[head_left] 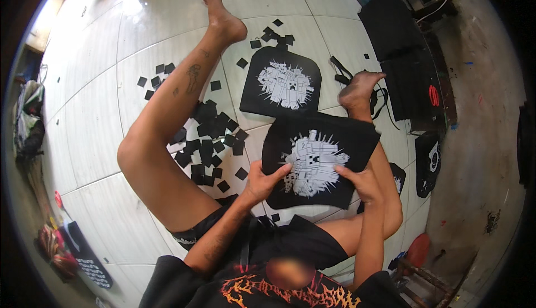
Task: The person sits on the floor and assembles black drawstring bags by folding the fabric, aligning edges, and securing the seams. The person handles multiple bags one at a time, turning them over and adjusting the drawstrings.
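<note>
Between my two hands, above the floor and in front of my lap, is a black fabric panel (279, 135) with a white blocky print. My left hand (264, 182) is closed on its left edge, thumb on top over the print. On the right edge my right hand (364, 182) grips it the same way, thumb on top; the fingers of both hands are hidden beneath. Just beyond lies a second black panel (254, 95) with a rounded top and a similar white print, flat on the tiles and close to the held panel's far edge.
Many small black squares (209, 124) are scattered between my legs, more near my left foot (226, 24). Black straps (341, 73) lie by my right foot (357, 89). Dark panels (410, 85) line the right side. A black printed piece (84, 252) rests at the lower left.
</note>
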The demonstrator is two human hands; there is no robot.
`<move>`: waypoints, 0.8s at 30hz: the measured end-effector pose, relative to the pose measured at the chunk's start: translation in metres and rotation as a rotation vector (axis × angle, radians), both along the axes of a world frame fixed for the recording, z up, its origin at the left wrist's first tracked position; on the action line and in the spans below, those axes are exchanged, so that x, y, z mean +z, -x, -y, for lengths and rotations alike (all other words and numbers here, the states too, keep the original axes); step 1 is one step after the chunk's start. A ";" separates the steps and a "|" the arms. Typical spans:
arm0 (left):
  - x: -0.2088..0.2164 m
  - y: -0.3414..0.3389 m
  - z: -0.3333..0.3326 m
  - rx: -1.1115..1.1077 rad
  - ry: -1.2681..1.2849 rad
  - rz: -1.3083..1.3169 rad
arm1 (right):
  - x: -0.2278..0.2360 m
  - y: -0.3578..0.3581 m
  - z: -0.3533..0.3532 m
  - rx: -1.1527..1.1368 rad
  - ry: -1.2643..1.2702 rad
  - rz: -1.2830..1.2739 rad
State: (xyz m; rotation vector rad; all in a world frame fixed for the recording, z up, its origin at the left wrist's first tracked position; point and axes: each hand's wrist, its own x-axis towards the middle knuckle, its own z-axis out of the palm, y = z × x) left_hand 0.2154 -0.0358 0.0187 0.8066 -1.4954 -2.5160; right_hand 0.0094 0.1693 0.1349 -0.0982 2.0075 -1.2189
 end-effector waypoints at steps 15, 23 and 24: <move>-0.006 0.014 -0.042 0.095 0.728 -0.450 | -0.033 -0.108 0.033 -0.149 0.186 -0.349; -0.013 0.016 -0.052 0.156 0.914 -0.384 | 0.000 -0.148 0.034 -0.100 0.639 -0.254; -0.014 0.016 -0.052 0.144 0.938 -0.369 | 0.014 -0.140 0.035 -0.093 0.561 -0.403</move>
